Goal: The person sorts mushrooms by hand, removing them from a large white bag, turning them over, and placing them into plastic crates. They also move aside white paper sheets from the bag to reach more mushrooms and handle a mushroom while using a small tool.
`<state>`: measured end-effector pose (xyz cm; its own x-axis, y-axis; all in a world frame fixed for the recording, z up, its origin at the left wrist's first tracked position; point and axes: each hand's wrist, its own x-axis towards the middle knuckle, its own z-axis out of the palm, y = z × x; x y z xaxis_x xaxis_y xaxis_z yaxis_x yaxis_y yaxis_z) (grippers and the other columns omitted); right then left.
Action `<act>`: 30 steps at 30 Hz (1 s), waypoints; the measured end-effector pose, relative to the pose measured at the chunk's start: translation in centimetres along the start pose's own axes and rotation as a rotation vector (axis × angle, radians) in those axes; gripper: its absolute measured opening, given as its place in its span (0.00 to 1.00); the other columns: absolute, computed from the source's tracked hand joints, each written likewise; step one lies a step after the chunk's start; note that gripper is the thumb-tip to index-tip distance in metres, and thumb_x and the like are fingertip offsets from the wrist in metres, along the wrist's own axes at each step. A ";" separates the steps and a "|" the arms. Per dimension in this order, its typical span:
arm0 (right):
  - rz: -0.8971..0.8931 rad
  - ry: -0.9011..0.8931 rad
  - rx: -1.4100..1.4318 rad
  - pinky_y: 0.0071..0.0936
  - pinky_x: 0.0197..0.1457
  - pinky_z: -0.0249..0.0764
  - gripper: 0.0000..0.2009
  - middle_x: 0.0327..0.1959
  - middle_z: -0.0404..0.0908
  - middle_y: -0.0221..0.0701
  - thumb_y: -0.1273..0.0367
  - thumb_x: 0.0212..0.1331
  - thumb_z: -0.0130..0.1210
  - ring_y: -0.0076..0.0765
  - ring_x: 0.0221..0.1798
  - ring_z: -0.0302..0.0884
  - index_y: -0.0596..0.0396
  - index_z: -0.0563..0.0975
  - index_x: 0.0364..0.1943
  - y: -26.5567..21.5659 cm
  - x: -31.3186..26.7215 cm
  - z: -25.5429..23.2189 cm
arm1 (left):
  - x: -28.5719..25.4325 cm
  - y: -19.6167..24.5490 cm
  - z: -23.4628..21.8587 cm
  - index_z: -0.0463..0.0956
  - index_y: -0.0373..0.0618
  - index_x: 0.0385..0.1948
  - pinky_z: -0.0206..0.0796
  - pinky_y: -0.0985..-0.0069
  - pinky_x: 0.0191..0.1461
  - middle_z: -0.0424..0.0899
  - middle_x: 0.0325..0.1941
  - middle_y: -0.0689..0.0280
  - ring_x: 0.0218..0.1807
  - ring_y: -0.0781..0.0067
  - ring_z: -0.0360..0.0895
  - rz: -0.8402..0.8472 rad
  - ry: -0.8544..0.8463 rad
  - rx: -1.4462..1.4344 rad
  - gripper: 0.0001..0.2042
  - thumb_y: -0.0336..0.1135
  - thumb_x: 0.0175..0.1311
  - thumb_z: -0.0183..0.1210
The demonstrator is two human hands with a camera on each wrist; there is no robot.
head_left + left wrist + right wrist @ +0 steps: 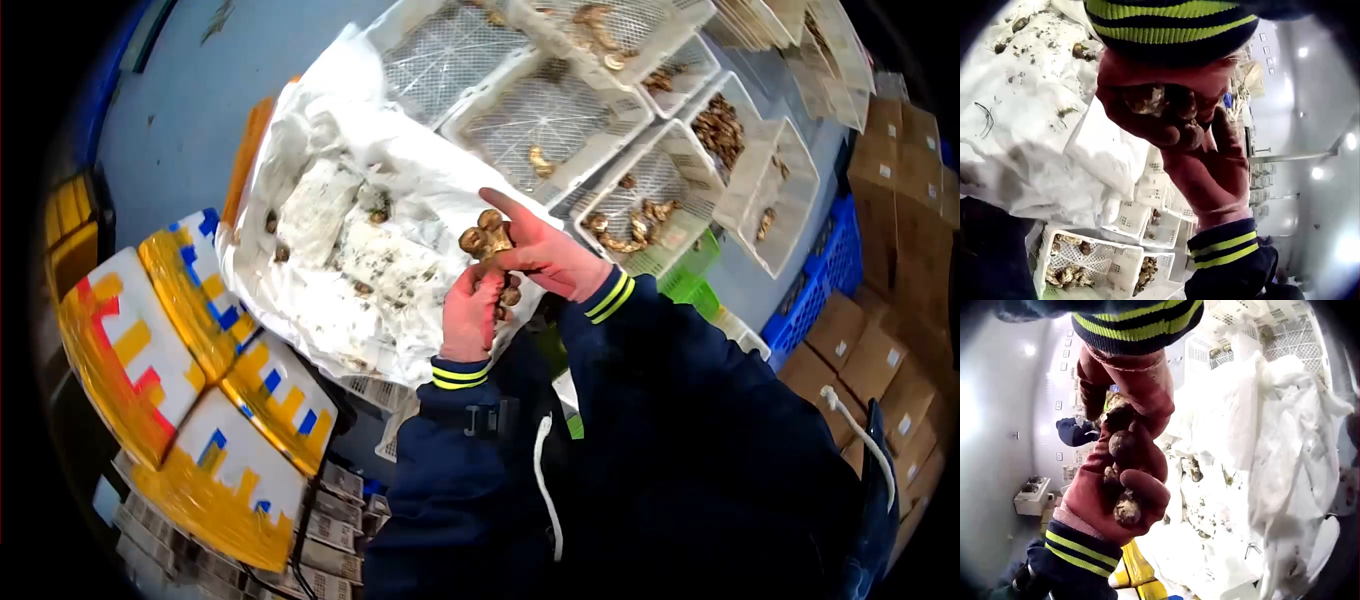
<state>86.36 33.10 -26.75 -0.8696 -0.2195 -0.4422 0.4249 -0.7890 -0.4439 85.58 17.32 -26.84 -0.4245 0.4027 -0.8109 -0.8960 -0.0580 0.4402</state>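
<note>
Both hands wear reddish gloves and meet over the near right edge of a white-lined container. My left hand grips several brown mushrooms, with round caps showing between its curled fingers. Against it, my right hand pinches a pale-stemmed mushroom between thumb and fingers, its index finger stretched out. In the left wrist view, more mushrooms lie in the left palm, the right hand just below. The white liner holds dirt-specked white packs and a few loose mushrooms.
White mesh crates stand beyond: one crate borders others with mushrooms inside. Taped foam boxes are stacked at the left. Cardboard boxes and a blue crate stand at the right.
</note>
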 end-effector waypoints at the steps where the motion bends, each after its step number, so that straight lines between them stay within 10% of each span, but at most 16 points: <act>1: -0.004 0.044 0.016 0.22 0.49 0.67 0.38 0.47 0.70 0.36 0.83 0.47 0.52 0.28 0.46 0.70 0.55 0.49 0.65 -0.1 -0.3 -1.5 | 0.7 -0.7 0.9 0.68 0.40 0.43 0.66 0.83 0.25 0.77 0.33 0.61 0.26 0.75 0.73 -0.025 0.060 0.134 0.11 0.35 0.62 0.51; 22: -0.332 0.518 0.089 0.20 0.45 0.70 0.28 0.43 0.74 0.35 0.83 0.46 0.51 0.27 0.42 0.74 0.58 0.63 0.58 -5.7 -8.7 -11.5 | 6.3 -5.7 14.0 0.70 0.42 0.36 0.63 0.80 0.21 0.76 0.26 0.63 0.22 0.76 0.72 -0.108 -0.015 0.176 0.08 0.35 0.59 0.48; 26: -0.516 0.496 0.439 0.41 0.59 0.63 0.32 0.52 0.67 0.36 0.78 0.49 0.49 0.37 0.54 0.67 0.52 0.56 0.63 -6.6 -9.2 -15.8 | 6.2 -4.3 14.6 0.68 0.42 0.36 0.60 0.83 0.20 0.72 0.25 0.68 0.22 0.78 0.68 -0.105 -0.005 -0.178 0.08 0.35 0.60 0.50; 30: -0.390 0.356 0.358 0.41 0.63 0.59 0.35 0.52 0.66 0.34 0.76 0.53 0.51 0.38 0.57 0.65 0.48 0.50 0.65 -8.7 -10.8 -17.2 | 5.4 -2.9 12.4 0.68 0.43 0.36 0.58 0.84 0.22 0.69 0.25 0.70 0.23 0.80 0.65 -0.041 0.025 -0.054 0.12 0.43 0.64 0.48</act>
<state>96.41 52.18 -31.54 -0.7806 0.2779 -0.5599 -0.0702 -0.9290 -0.3633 87.46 31.03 -27.73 -0.3903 0.3827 -0.8374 -0.9180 -0.0917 0.3859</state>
